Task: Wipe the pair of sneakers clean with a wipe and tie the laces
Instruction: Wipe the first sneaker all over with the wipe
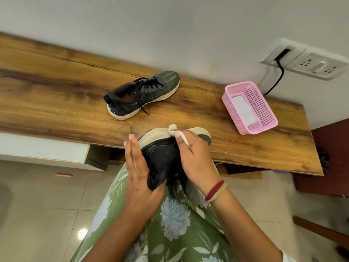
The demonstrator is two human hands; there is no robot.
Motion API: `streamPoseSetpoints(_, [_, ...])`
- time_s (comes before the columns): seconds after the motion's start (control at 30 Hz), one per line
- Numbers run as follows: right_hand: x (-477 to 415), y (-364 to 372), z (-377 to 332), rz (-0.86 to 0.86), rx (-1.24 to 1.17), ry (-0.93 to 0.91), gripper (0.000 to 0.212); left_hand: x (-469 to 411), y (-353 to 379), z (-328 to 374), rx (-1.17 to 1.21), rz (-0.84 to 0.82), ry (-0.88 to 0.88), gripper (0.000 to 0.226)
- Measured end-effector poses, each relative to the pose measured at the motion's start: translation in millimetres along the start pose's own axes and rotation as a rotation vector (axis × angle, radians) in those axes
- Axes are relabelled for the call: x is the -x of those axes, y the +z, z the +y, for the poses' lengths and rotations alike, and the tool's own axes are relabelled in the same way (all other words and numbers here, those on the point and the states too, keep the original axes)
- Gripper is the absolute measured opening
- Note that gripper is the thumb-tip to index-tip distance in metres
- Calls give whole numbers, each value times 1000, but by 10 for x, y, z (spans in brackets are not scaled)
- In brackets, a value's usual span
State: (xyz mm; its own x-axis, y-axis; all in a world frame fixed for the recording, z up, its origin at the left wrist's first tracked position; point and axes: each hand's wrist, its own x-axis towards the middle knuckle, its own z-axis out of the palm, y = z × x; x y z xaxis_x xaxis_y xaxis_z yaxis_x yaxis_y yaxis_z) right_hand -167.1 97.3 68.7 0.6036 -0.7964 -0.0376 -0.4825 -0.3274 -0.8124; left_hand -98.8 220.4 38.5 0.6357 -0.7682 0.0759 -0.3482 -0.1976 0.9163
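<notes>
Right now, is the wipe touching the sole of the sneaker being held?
Touching. The head view shows the wipe, pinched by the right hand, pressed against the pale sole edge of the held sneaker with no gap.

Wooden tabletop (56, 87): dark sneaker (141, 95), untied, mid-surface; pink basket (261, 106) near right end, white item (243, 109) inside, perhaps wipes.

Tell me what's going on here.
A person is cleaning one sneaker held at the table edge. The left hand grips its heel while the right hand presses a wipe against the white sole. The other sneaker lies on the table, laces loose, with a pink basket to its right.
</notes>
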Motion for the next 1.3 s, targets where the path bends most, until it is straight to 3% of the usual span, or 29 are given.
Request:
streamPoseSetpoints(0.17, [-64,-137,200,-8,145,30,33,23,22,0,-73,-38,16,106])
streamPoseSetpoints(0.33, [-1,8,-33,-18,-83,-24,34,11,6,-7,-12,-12,-42,91])
streamPoseSetpoints(0.5, [-4,-10,44,31,40,20,37,41,24,18,-39,-15,-5,91])
streamPoseSetpoints(0.67, [7,20,-71,-8,-90,15,32,40,8,48,-28,-2,-36,91])
streamPoseSetpoints(0.83, [22,3,-11,17,81,0,36,43,31,29,-18,-5,-35,91])
streamPoseSetpoints(0.97, [97,-28,-249,-158,-358,-37,32,24,40,31,-23,12,-25,91])
streamPoseSetpoints(1.07, [113,-355,-257,-12,-954,239,32,13,50,3,-27,0,-27,102])
streamPoseSetpoints(1.17, [180,-668,-181,58,-1412,435,40,-5,35,-65,-248,0,-93,90])
streamPoseSetpoints(1.3, [332,-789,-150,-40,-1623,538,71,18,35,-43,-495,14,-50,94])
